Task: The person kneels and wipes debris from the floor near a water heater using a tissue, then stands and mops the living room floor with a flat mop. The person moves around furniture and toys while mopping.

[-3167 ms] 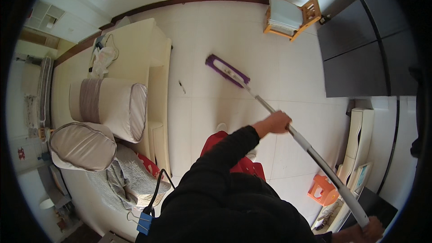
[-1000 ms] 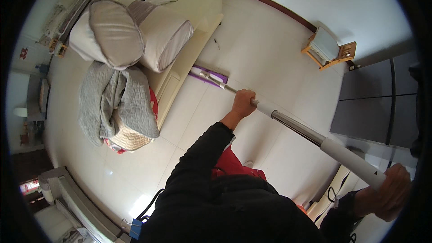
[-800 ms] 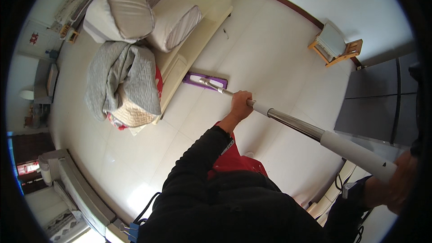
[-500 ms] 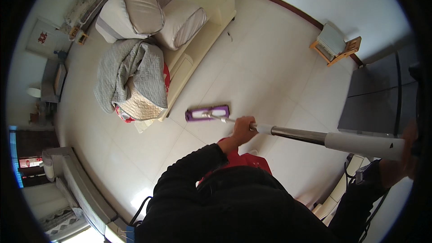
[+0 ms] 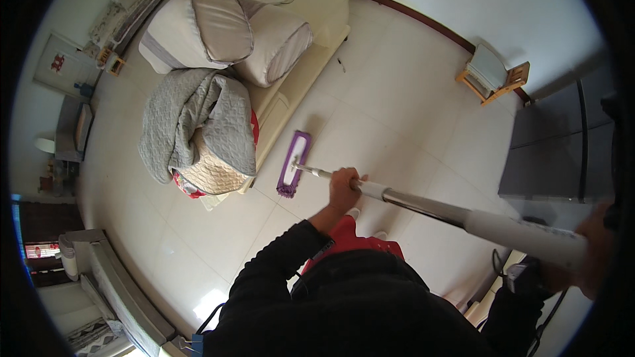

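A flat mop (image 5: pixel 303 148) with a purple fringed pad and a white plate rests on the pale tiled floor, its pad slanting lengthwise away from me. My left hand (image 5: pixel 344 188) is wrapped round the lower part of its metal pole. At the far right, my right hand (image 5: pixel 594 248) grips the thick white top end of the handle; it is blurred and partly lost in the dark picture rim. The pad lies close beside the front of a low cream cabinet (image 5: pixel 311 86).
On the cabinet sit big striped cushions (image 5: pixel 221 23) and a heaped grey quilt (image 5: pixel 228 116). A small dark scrap (image 5: pixel 341 65) lies on the floor. A folding wooden chair (image 5: pixel 493 74) stands by the wall, near a dark grey refrigerator (image 5: pixel 546 142). At left is a sofa (image 5: pixel 119 284).
The mop pad has swivelled from lying crosswise to pointing away from me. My left hand has shifted slightly left, and the handle's top end has dropped a little in view.
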The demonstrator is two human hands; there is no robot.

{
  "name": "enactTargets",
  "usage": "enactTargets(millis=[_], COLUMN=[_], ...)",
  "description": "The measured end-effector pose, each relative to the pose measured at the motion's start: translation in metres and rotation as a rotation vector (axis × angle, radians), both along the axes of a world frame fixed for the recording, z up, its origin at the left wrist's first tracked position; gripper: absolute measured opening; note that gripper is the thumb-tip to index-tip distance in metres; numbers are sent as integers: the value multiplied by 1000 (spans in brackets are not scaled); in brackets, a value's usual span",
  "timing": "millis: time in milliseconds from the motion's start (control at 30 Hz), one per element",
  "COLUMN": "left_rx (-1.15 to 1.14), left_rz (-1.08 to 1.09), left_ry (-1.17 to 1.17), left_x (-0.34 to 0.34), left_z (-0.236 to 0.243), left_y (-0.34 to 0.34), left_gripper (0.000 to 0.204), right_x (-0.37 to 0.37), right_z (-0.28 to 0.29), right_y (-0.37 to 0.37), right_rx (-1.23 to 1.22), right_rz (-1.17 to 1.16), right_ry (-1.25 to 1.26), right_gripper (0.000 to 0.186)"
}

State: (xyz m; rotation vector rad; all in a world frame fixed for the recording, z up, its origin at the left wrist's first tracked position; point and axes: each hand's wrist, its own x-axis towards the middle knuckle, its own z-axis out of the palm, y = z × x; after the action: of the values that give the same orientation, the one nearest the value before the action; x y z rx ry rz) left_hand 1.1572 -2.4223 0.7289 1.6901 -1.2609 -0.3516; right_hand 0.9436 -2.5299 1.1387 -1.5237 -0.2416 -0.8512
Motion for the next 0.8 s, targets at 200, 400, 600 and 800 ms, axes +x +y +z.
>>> enactTargets(millis=[200,400,600,800], left_rx=[176,65,45,168], left_rz=[88,-36,-212,-176], left_ry=[-35,-40,-177,-127], left_x=[84,93,86,80], left_z=[-41,-62,-78,-58], left_y=[-50,-108,-176,-177], left_gripper=[24,19,11,9], right_x=[9,9,1,-74], right_z=[-51,-67,-94,-111], right_y=[-19,-8,11,-8], right_rx=[11,92,36,173], right_rz=[-239,-426,-478,-516], right_ry=[92,88,151,117], right_gripper=[29,27,31,16])
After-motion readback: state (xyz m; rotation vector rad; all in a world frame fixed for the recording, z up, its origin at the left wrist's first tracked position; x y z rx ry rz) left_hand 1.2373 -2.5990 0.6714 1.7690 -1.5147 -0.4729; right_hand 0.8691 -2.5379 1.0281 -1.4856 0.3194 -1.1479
